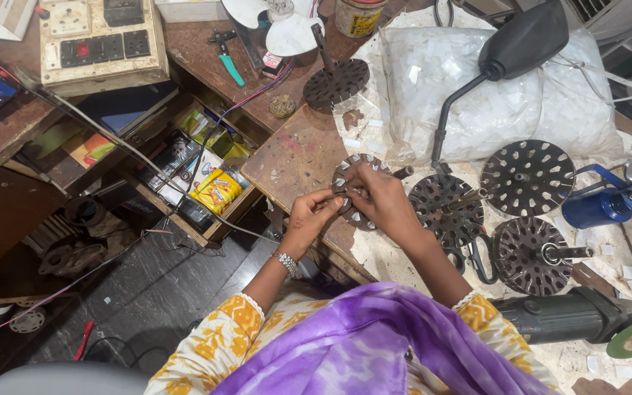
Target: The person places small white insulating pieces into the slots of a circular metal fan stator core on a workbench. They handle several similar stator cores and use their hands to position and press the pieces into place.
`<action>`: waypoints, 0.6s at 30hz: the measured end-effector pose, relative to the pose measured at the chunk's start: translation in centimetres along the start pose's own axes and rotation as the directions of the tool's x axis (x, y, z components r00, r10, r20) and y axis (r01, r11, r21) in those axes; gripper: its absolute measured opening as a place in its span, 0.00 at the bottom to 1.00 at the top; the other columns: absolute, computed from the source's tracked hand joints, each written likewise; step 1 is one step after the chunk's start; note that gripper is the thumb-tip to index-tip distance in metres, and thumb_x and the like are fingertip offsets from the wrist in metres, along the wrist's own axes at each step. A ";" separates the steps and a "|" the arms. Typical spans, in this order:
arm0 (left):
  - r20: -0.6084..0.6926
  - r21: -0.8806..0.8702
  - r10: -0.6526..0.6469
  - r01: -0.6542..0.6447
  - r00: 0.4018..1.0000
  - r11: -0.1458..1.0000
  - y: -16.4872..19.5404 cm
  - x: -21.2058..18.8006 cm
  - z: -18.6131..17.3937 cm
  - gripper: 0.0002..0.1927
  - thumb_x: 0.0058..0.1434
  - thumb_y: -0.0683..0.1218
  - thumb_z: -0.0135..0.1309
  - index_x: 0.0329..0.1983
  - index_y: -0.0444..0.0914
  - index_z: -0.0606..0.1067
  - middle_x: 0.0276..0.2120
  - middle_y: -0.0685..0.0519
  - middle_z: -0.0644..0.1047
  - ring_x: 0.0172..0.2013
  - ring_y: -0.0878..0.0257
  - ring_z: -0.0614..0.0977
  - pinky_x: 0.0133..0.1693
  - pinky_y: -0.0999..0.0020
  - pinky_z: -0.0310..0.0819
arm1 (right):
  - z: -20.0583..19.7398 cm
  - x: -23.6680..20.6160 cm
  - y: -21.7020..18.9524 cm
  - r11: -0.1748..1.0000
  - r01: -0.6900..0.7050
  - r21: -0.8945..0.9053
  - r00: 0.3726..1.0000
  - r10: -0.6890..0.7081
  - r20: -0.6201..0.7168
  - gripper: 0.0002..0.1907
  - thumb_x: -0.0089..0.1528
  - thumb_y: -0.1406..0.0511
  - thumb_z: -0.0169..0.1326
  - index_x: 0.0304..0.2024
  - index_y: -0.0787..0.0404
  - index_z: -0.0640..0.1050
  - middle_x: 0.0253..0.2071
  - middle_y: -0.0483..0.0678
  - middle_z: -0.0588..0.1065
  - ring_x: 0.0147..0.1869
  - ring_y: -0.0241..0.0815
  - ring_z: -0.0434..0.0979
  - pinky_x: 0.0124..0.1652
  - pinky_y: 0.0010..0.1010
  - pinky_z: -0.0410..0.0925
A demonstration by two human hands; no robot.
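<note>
A dark round slotted metal core (350, 172) with small white paper slips tucked in its slots rests at the near edge of the wooden workbench (294, 157). My right hand (380, 199) covers its right side and grips it. My left hand (311, 216) pinches at its lower left rim, fingertips on a white slip. A silver bracelet (285, 262) circles my left wrist.
Three more slotted cores with shafts (527, 176) (444, 210) (534, 254) lie right of my hands, another (336, 82) farther back. A black mirror on a stalk (522, 45) lies on a plastic bag of white slips (448, 80). Blue oil can (600, 207), angle grinder (572, 316), switchboard (100, 44), open drawer (199, 172).
</note>
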State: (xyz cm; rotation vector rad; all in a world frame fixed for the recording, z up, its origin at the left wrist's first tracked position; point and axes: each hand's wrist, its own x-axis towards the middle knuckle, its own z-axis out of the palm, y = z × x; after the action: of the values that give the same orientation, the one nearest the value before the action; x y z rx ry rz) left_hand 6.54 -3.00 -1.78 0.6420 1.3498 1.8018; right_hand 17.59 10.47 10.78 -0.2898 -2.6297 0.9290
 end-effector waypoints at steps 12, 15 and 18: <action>-0.029 0.034 0.020 -0.019 0.999 0.999 -0.8 -0.4 0.0 0.18 0.63 0.47 0.62 0.50 0.28 0.79 0.38 0.54 0.82 0.37 0.73 0.79 0.39 0.78 0.75 | -1.7 2.1 -0.3 0.987 0.157 -0.028 0.958 -0.146 0.246 0.18 0.59 0.72 0.57 0.50 0.64 0.67 0.35 0.56 0.80 0.42 0.58 0.83 0.39 0.42 0.73; -0.045 0.065 0.037 -0.034 0.998 0.997 -1.1 -0.2 0.1 0.19 0.63 0.47 0.63 0.50 0.27 0.79 0.38 0.54 0.82 0.38 0.73 0.80 0.40 0.78 0.75 | -1.7 2.7 0.2 0.978 0.202 -0.045 0.948 -0.184 0.259 0.17 0.61 0.70 0.57 0.49 0.64 0.66 0.35 0.56 0.80 0.41 0.59 0.82 0.37 0.42 0.73; -0.042 0.064 0.040 -0.037 0.998 0.997 -1.4 -0.2 0.0 0.19 0.64 0.47 0.63 0.50 0.27 0.79 0.38 0.54 0.81 0.38 0.73 0.79 0.39 0.78 0.74 | -1.6 2.6 0.2 0.979 0.152 -0.136 0.950 -0.107 0.293 0.16 0.63 0.69 0.56 0.50 0.64 0.66 0.33 0.57 0.79 0.39 0.61 0.81 0.36 0.45 0.71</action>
State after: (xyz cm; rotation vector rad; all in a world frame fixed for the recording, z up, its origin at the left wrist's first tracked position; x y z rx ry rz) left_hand 7.08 -2.99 -3.05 0.6703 1.4372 1.8187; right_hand 15.81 12.31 12.52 -0.0180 -2.9508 0.7705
